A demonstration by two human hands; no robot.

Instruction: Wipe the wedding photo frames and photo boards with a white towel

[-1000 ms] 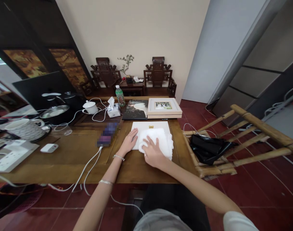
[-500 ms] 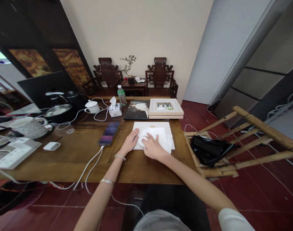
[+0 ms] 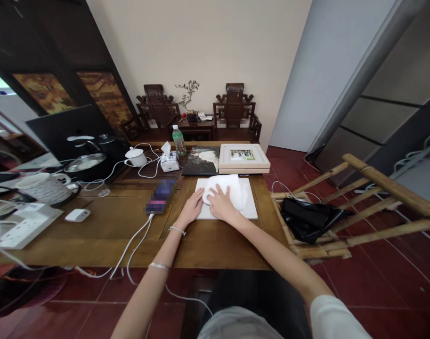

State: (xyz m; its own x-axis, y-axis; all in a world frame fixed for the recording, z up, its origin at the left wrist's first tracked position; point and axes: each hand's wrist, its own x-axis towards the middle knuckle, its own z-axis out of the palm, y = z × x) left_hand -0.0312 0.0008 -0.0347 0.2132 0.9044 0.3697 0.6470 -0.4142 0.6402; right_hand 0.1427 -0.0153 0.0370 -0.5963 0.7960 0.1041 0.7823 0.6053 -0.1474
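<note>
A folded white cloth [image 3: 232, 187] lies on a flat white board [image 3: 250, 207] near the front of the table. My right hand [image 3: 220, 203] bears down on the cloth's left part. Its fingers are somewhat apart and bent into the fabric, gripping it. At the board's left edge rests my left hand [image 3: 193, 206], open, its fingers stretched out along the edge and close to the cloth. Most of the board's upper and middle surface is hidden under the cloth.
Behind the board lie a framed picture [image 3: 262, 162] and a dark photo panel [image 3: 191, 165]. A tissue box [image 3: 170, 164], a green bottle [image 3: 178, 141] and a charging phone [image 3: 160, 195] are further left. A bamboo chair [image 3: 384, 235] holding a black bag [image 3: 306, 219] stands right.
My right hand has shifted the cloth forward and slightly left over the board, covering a small tan mark and baring the board's lower right. My left hand stays at the edge.
</note>
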